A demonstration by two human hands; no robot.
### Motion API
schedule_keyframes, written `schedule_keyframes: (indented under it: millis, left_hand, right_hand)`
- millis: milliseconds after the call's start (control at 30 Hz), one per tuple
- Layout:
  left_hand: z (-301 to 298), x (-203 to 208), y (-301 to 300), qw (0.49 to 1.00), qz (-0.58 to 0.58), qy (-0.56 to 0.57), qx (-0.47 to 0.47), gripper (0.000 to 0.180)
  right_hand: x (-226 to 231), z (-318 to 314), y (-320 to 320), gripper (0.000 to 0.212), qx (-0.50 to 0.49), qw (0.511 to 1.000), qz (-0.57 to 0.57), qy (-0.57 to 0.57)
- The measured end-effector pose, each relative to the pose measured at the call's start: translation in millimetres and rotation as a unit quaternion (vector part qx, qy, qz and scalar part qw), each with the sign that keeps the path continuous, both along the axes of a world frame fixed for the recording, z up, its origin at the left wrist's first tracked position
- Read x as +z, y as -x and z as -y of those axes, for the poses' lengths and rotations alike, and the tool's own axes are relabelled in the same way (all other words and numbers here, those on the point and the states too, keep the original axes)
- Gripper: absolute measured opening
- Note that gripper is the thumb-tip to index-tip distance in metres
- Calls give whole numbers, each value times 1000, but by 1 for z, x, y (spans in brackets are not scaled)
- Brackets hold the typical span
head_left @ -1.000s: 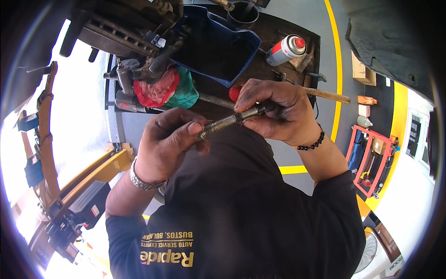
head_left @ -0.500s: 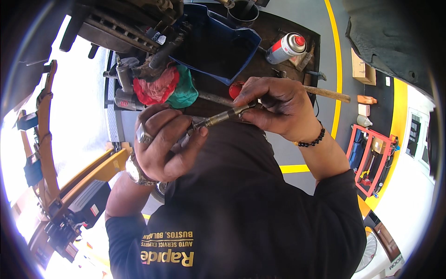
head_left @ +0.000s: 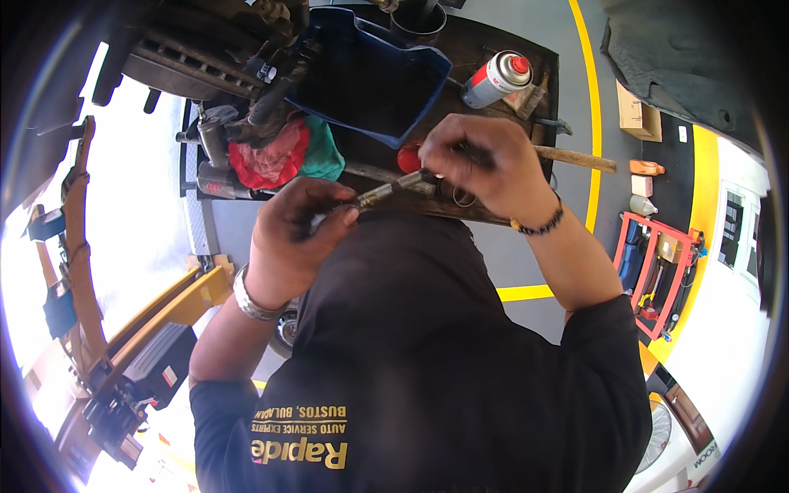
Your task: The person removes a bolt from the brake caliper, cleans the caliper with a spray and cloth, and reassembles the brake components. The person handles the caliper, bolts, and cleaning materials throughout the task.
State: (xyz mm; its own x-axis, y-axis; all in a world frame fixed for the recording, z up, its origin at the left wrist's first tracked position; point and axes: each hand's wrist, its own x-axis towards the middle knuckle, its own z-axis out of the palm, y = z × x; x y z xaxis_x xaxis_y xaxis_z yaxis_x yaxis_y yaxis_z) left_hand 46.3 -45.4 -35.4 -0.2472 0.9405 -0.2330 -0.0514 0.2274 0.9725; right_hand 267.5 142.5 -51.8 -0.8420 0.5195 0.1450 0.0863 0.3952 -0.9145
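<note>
A slim greasy metal pin (head_left: 388, 193) with a dark band near its right end is held slantwise in front of my body. My left hand (head_left: 297, 238) pinches its lower left end between thumb and fingers. At the upper right end my right hand (head_left: 493, 164) is closed around the tip, its fingers curled and slightly blurred. Just behind the pin is a round red cap or lid (head_left: 410, 156), partly hidden by my right hand. Smudges of dark grease cover my fingers.
The dark worktable (head_left: 501, 209) holds a blue tray (head_left: 374, 131), a spray can (head_left: 497, 80), red and green cloths (head_left: 269, 156), a wooden handle (head_left: 575, 159) and a black pot (head_left: 419, 23). Dark vehicle parts (head_left: 197, 66) overhang the upper left. A red cart (head_left: 657, 275) stands right.
My left hand has rolled, so its thumb and fingertips now face the pin's end. My right hand has shifted slightly up, fingers curling more at the tip. The pin stays between both hands.
</note>
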Motion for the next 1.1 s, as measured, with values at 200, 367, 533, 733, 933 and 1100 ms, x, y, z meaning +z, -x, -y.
schedule_keyframes:
  millis: [200, 367, 533, 733, 933, 1100]
  left_hand:
    - [4, -31, 5, 940, -337, -48, 26, 21]
    - [22, -36, 10, 970, -242, 14, 19, 18]
    - [23, -26, 8, 990, -130, 44, 35, 20]
    - [20, -1, 5, 993, -111, 19, 45, 23]
    - [5, 9, 9, 909, -363, -201, -46, 32]
    - [-16, 9, 9, 769, -515, -367, -96, 40]
  right_hand:
    - [-101, -12, -10, 27, 87, 886, 295, -347]
    - [-152, -23, -28, 33, 127, 866, 244, -418]
    - [-162, -38, -30, 28, 166, 863, 187, -439]
    - [-151, -32, -29, 32, 138, 891, 227, -367]
    - [-71, 8, -22, 46, 19, 998, -11, 65]
    - [-8, 42, -17, 43, -18, 939, -105, 326]
